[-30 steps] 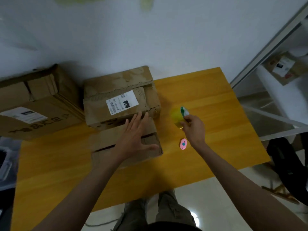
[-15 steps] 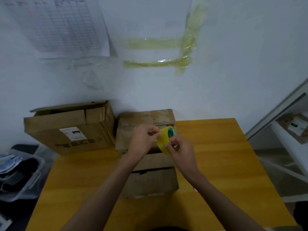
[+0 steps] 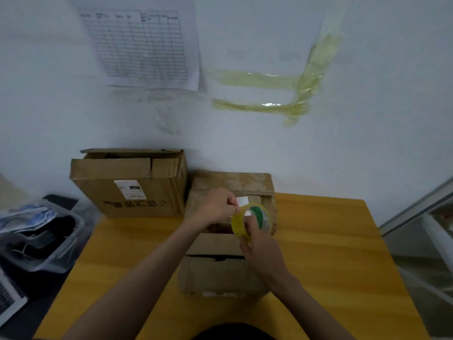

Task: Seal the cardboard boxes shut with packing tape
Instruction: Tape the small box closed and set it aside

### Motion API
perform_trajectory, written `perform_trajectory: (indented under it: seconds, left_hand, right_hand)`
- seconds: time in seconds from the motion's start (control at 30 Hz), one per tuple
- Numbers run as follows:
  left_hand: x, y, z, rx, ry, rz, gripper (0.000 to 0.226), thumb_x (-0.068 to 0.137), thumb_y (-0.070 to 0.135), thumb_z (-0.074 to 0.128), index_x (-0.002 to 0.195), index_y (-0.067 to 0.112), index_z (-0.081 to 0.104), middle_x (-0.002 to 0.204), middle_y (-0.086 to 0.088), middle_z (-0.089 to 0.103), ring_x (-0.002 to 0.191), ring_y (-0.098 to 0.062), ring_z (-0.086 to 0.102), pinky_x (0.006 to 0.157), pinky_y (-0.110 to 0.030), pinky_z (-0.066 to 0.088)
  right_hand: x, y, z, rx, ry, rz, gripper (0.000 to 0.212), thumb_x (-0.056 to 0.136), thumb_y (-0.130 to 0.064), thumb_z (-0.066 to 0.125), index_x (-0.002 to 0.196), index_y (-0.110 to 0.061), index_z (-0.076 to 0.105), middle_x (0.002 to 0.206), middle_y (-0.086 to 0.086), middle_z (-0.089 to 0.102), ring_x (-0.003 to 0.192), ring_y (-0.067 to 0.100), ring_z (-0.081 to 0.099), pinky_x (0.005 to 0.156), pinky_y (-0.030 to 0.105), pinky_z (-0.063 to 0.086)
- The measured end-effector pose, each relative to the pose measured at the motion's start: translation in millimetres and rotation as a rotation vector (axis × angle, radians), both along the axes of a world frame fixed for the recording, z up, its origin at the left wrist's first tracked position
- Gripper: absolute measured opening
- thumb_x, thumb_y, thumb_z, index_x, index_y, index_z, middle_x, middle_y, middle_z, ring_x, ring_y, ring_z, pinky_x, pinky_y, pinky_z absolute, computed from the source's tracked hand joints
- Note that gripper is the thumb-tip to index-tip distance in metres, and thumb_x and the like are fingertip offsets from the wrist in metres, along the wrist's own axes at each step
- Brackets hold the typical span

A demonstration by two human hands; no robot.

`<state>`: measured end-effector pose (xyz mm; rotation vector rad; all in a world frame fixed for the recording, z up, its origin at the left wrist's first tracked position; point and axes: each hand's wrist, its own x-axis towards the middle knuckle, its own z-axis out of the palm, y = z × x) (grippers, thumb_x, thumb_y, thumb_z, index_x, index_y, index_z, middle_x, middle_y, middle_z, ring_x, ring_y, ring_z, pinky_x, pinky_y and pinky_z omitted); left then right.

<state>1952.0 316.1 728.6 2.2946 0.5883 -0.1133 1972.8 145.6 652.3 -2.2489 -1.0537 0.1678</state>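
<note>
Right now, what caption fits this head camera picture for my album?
Two hands pick at a yellow tape roll above cardboard boxes on a table.

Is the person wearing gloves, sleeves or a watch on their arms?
No. The left hand and right hand are bare, without gloves, rings or a watch showing. Both forearms are uncovered as far as the frame shows; no sleeves are visible.
</note>
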Motion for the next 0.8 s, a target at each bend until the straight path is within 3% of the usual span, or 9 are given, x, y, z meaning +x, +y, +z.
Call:
perform_trajectory:
  seconds: [0.13, 0.3, 0.4, 0.47, 0.57, 0.63, 0.7, 0.77, 0.8]
  left_hand:
    - [0, 16, 14, -0.202, -0.065, 0.102, 0.016, 0.094, 0.014, 0.065, 0.079, 0.014, 0.069, 0.1, -0.003, 0.073, 0.087, -0.013, 0.065, 0.057, -0.015, 0.047]
    - [-11, 32, 18, -0.195, 0.075, -0.158, 0.014, 0.094, 0.023, 0.07, 0.084, 0.014, 0.074, 0.088, -0.004, 0.071, 0.074, -0.008, 0.061, 0.056, -0.013, 0.047]
    - [-14, 27, -4, -0.173, 0.155, -0.192, 0.013, 0.092, 0.025, 0.073, 0.086, 0.014, 0.073, 0.082, 0.001, 0.066, 0.073, -0.008, 0.059, 0.058, -0.017, 0.049]
    - [-14, 27, -15, -0.17, 0.113, -0.137, 0.014, 0.087, 0.028, 0.078, 0.083, 0.015, 0.075, 0.083, -0.002, 0.07, 0.076, -0.013, 0.062, 0.066, -0.026, 0.053]
    - [-13, 27, -20, -0.134, 0.031, -0.062, 0.016, 0.079, 0.032, 0.085, 0.077, 0.018, 0.078, 0.076, 0.0, 0.072, 0.074, -0.019, 0.065, 0.067, -0.035, 0.053]
    - [-12, 22, -23, -0.039, -0.016, -0.019, 0.019, 0.076, 0.037, 0.087, 0.079, 0.02, 0.078, 0.078, 0.007, 0.069, 0.077, -0.014, 0.064, 0.066, -0.03, 0.049]
    - [-10, 19, -26, 0.095, -0.052, 0.027, 0.04, 0.072, 0.042, 0.088, 0.104, 0.024, 0.074, 0.1, 0.01, 0.062, 0.089, -0.009, 0.057, 0.074, -0.027, 0.046]
    - [-9, 22, -31, 0.071, -0.085, 0.003, 0.075, 0.072, 0.038, 0.089, 0.137, 0.028, 0.055, 0.124, 0.007, 0.059, 0.098, -0.012, 0.057, 0.079, -0.027, 0.045]
    - [-9, 22, -32, 0.046, -0.093, -0.051, 0.081, 0.076, 0.034, 0.087, 0.146, 0.028, 0.048, 0.135, 0.005, 0.056, 0.103, -0.012, 0.057, 0.083, -0.027, 0.046]
  right_hand:
    - [-1, -1, -14, -0.182, -0.002, -0.032, 0.037, 0.098, -0.021, 0.054, 0.132, -0.023, 0.04, 0.097, -0.003, 0.065, 0.074, 0.018, 0.061, 0.052, 0.027, 0.042]
    - [-1, -3, -18, 0.141, 0.349, -0.136, 0.027, 0.094, -0.014, 0.065, 0.101, -0.031, 0.046, 0.096, -0.01, 0.068, 0.087, 0.007, 0.067, 0.06, 0.019, 0.047]
    - [0, 4, -10, 0.264, 0.424, -0.119, 0.023, 0.095, -0.015, 0.065, 0.106, -0.028, 0.049, 0.088, -0.005, 0.072, 0.077, 0.016, 0.068, 0.062, 0.041, 0.055]
    - [0, 7, -7, 0.322, 0.433, -0.102, 0.023, 0.095, -0.014, 0.066, 0.11, -0.021, 0.05, 0.09, -0.006, 0.071, 0.079, 0.016, 0.068, 0.064, 0.046, 0.055]
    - [0, 7, -7, 0.367, 0.428, -0.105, 0.024, 0.095, -0.012, 0.066, 0.113, -0.015, 0.051, 0.097, -0.013, 0.069, 0.083, 0.015, 0.068, 0.064, 0.041, 0.057]
    - [3, 7, -9, 0.382, 0.428, -0.098, 0.024, 0.095, -0.01, 0.066, 0.116, -0.01, 0.053, 0.101, -0.02, 0.068, 0.087, 0.008, 0.068, 0.064, 0.029, 0.056]
    - [5, 8, -8, 0.39, 0.433, -0.102, 0.025, 0.095, -0.008, 0.066, 0.117, -0.007, 0.054, 0.102, -0.024, 0.068, 0.091, 0.003, 0.067, 0.068, 0.022, 0.055]
    - [6, 7, -8, 0.4, 0.472, -0.101, 0.025, 0.095, -0.009, 0.065, 0.117, -0.01, 0.053, 0.103, -0.012, 0.071, 0.094, 0.005, 0.069, 0.071, 0.024, 0.057]
    - [7, 7, -7, 0.402, 0.485, -0.097, 0.025, 0.095, -0.009, 0.065, 0.116, -0.012, 0.052, 0.104, -0.006, 0.071, 0.095, 0.007, 0.069, 0.071, 0.025, 0.058]
